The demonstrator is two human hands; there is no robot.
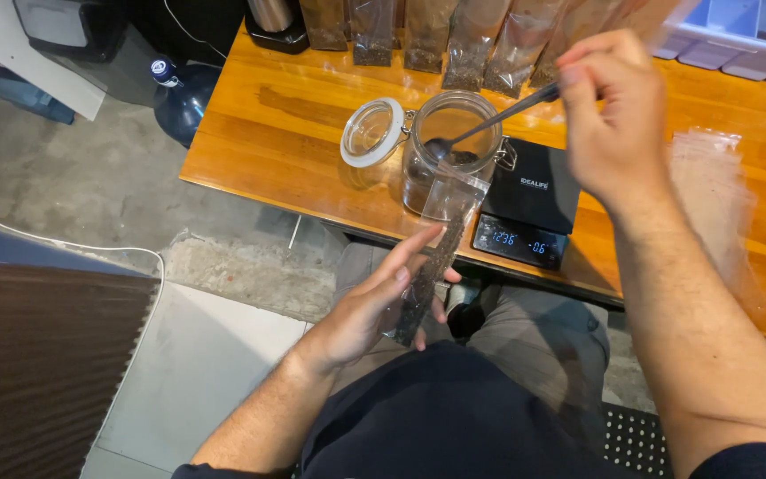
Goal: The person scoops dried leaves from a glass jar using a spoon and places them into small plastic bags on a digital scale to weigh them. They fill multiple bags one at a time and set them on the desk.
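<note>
My left hand [374, 306] holds a narrow clear plastic bag [432, 257] partly filled with dark loose leaves, its open mouth tilted up toward the table edge. My right hand [609, 115] grips the handle of a long metal spoon [489, 124], whose bowl sits over the mouth of a glass clip-top jar [445, 146]. The jar stands on the wooden table [285, 133] with its hinged lid [371, 131] swung open to the left and dark leaves at its bottom. A black digital scale [529, 200] with a lit display lies just right of the jar.
Several filled clear bags [467, 40] stand in a row along the table's back. A stack of flat clear bags [711, 191] lies at the right. A blue water bottle [179, 98] stands on the floor at the table's left; a metal kettle [272, 18] sits at the back.
</note>
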